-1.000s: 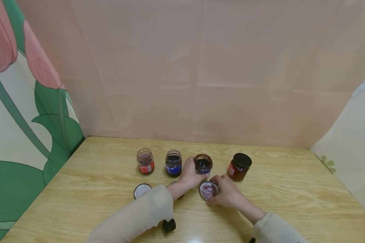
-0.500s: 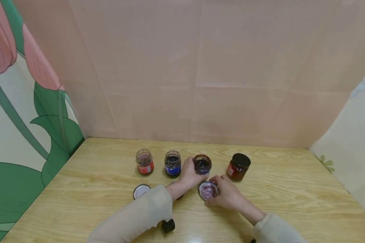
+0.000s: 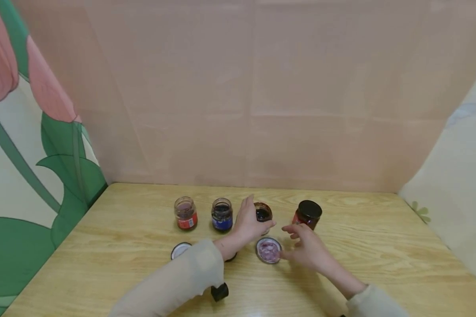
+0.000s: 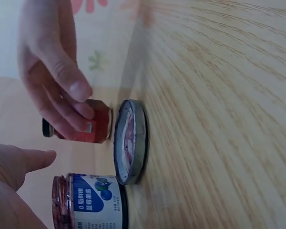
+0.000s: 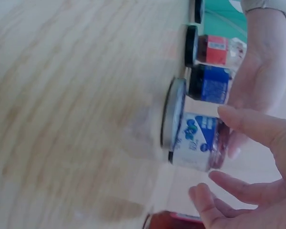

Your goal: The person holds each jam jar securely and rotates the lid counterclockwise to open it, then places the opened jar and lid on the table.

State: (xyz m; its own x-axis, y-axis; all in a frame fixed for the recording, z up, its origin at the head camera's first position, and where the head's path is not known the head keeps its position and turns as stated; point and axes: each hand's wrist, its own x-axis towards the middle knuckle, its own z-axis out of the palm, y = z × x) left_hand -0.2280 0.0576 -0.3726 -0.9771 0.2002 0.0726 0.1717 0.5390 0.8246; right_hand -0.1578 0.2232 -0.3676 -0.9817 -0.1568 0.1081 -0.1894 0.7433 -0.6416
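An uncapped jam jar (image 4: 97, 200) with a white and blue blueberry label stands mid-table, dark inside. Beside it my left hand (image 3: 247, 226) is spread, thumb and fingers straight; its far fingers are partly hidden in the wrist views. A jar lid (image 3: 269, 250) lies inner side up in front of the jar, smeared purple. My right hand (image 3: 307, 248) hovers just right of the lid, fingers loose and holding nothing. Behind that hand stands a capped red jar (image 3: 309, 212) with a black lid.
Two more uncapped jars, one with a red label (image 3: 186, 215) and one with a blue label (image 3: 222, 218), stand to the left. A white-lined lid (image 3: 180, 250) and another mostly hidden lid lie before them. A small black object (image 3: 220, 292) sits by the left sleeve.
My left hand has loosened from the blueberry jar, its fingers straightening. My right hand has let go of the lid and moved right; the lid stays on the table.
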